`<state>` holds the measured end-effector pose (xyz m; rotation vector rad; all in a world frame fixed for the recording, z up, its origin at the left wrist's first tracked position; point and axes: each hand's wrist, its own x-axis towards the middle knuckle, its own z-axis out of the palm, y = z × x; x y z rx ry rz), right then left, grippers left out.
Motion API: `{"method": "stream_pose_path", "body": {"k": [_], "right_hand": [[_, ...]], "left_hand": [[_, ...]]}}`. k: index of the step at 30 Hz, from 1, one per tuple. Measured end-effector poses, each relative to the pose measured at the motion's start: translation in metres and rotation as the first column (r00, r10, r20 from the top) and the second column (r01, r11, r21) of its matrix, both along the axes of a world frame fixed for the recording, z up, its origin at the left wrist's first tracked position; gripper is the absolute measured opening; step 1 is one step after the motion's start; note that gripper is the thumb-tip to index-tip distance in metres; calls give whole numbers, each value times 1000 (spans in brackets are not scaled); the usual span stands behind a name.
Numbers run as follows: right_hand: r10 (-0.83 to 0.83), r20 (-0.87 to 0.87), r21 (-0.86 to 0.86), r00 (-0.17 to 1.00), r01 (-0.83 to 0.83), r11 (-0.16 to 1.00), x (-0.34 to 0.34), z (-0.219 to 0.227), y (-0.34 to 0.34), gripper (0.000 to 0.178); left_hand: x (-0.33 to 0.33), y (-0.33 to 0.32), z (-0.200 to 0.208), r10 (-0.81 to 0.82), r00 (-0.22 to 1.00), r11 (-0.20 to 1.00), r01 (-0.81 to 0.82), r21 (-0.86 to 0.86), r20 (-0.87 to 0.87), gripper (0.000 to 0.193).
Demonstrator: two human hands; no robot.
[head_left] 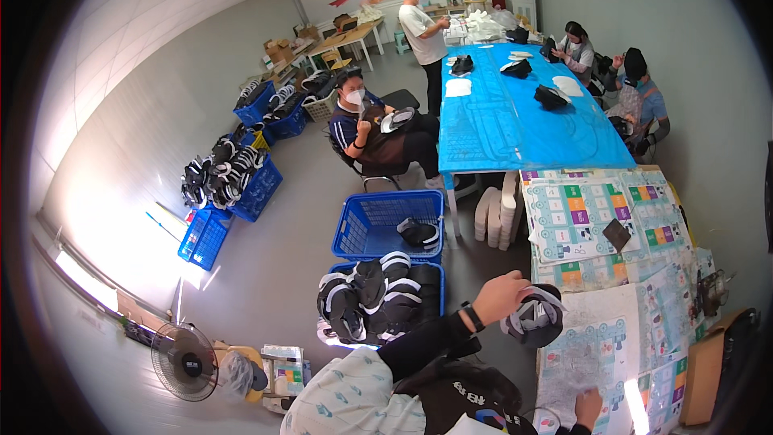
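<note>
Black-grey fabric piece (pixel 549 329) is being gripped by left hand (pixel 498 298), fingers clamped on one edge; could be dropped if pinch slips; right hand (pixel 589 408): finger closure can't be told

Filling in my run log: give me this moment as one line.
left hand: holds black-and-grey piece | right hand: at printed sheets, grip unclear | nearby: blue crate, one dark item inside

downward fisheye view from head
</note>
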<state>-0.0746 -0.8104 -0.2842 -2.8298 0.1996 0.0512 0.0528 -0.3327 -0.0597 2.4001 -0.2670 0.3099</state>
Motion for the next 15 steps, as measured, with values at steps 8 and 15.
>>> {"method": "stream_pose_path", "body": {"k": [8, 15], "right_hand": [[-567, -455, -364, 687, 437, 822, -174, -96, -110, 62], [-712, -339, -272, 615, 661, 700, -192, -102, -105, 69]], "left_hand": [[51, -132, -43, -247, 966, 940, 220, 262, 72, 15], [63, -228, -68, -433, 894, 849, 361, 386, 116, 21]]}}
